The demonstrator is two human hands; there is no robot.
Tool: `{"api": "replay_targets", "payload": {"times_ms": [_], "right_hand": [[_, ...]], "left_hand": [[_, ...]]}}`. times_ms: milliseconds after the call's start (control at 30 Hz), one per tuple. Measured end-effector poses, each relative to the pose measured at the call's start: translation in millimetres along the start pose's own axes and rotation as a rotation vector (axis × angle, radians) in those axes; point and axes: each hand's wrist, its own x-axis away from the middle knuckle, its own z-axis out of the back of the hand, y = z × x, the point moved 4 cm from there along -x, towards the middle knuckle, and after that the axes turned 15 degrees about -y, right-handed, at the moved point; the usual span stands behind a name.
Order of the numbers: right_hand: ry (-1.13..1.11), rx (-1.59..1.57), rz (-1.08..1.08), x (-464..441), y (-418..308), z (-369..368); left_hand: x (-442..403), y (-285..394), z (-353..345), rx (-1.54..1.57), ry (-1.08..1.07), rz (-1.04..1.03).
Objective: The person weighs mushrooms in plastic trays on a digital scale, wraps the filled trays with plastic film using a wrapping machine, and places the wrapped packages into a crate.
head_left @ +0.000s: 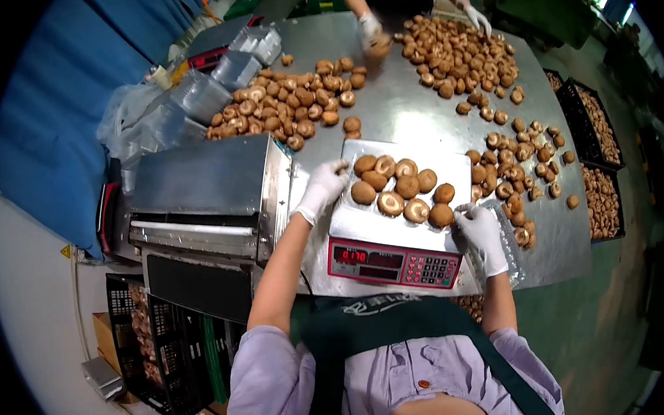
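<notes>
A red-and-white digital scale reads 0.170 on its lit display. Several shiitake mushrooms lie in rows on its white platform, in what looks like a clear plastic tray whose rim barely shows. My left hand, in a white glove, has its fingers closed at the tray's upper left edge. On the lower right side, my gloved right hand pinches the tray's edge near the end mushroom. More clear plastic lies just beside my right hand.
Loose shiitake piles cover the metal table at back left and right. A wrapping machine stands left, with stacked clear trays behind. Across the table, a co-worker's gloved hand handles mushrooms. Black crates stand right.
</notes>
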Motion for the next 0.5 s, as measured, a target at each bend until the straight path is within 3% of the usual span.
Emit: {"api": "replay_targets", "payload": {"times_ms": [133, 200, 333, 400, 500], "right_hand": [[0.144, -0.002, 0.015, 5, 2, -5], [0.124, -0.137, 0.035, 15, -9, -3], [0.136, -0.207, 0.093, 29, -36, -1], [0.083, -0.316, 0.115, 42, -67, 0], [0.077, -0.371, 0.192, 42, -106, -12]], "left_hand": [[2, 13, 0, -0.210, 0.074, -0.107], [9, 22, 6, -0.246, 0.070, -0.066], [30, 33, 37, -0.202, 0.047, -0.036], [40, 22, 54, -0.035, 0.005, -0.006], [73, 33, 96, -0.076, 0.074, -0.048]]}}
